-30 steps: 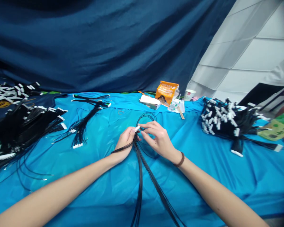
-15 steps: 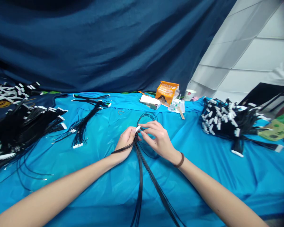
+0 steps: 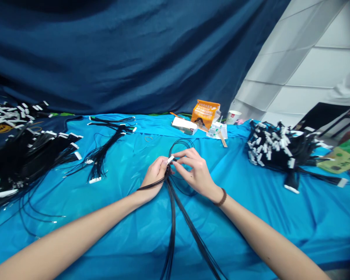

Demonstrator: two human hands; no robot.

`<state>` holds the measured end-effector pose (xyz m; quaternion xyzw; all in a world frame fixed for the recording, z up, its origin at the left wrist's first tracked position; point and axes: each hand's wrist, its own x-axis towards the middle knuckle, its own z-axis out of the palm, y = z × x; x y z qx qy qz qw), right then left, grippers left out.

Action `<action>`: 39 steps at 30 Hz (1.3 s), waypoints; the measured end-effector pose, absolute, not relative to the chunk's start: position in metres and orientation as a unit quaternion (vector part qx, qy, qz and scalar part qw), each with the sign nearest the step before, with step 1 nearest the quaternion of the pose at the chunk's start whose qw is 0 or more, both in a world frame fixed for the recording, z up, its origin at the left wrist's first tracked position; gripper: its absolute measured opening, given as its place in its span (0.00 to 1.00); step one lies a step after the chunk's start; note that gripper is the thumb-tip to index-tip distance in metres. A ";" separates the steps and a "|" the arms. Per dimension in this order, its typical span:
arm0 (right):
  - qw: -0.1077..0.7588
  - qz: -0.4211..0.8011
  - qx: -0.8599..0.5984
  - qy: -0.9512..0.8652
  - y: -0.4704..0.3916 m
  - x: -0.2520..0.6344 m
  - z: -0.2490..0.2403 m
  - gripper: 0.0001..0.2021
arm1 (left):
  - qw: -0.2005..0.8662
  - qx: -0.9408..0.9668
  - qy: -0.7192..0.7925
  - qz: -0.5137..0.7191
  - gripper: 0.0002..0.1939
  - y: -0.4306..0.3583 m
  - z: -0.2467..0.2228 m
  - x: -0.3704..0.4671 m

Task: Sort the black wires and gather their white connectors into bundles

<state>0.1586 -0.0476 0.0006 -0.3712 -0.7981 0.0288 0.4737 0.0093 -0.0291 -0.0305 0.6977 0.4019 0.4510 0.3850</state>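
Note:
My left hand is closed around a small white connector and the black wires bunched beneath it. Some of the wires pass back over the left wrist, others hang down in two strands toward the front edge, and a few loop behind the hands. Thumb and fingertips of my right hand are pinched at the connector's right end. A short dark bit, seemingly a wire, shows between them; its tip is too small to make out.
Finished-looking wire bundles with white connectors lie at left, a smaller bundle nearer the middle. Another pile is at right. An orange bag, a white box and a paper cup stand at the back on blue sheeting.
The fingertips of my right hand have closed in slightly at the connector, and the connector has turned a little. My left hand keeps its hold.

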 end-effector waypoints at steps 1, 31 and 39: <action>0.474 0.029 -0.371 -0.798 -0.048 0.159 0.001 0.08 | 0.387 0.698 0.400 0.451 0.16 -0.029 -0.030 0.009; 0.367 -0.249 -0.209 -0.871 -0.034 0.173 -0.022 0.17 | 0.699 0.417 0.302 0.497 0.05 -0.024 -0.023 0.008; 0.333 -0.286 -0.171 -0.882 -0.030 0.167 -0.024 0.08 | 0.734 0.292 0.353 0.501 0.11 -0.015 -0.016 0.008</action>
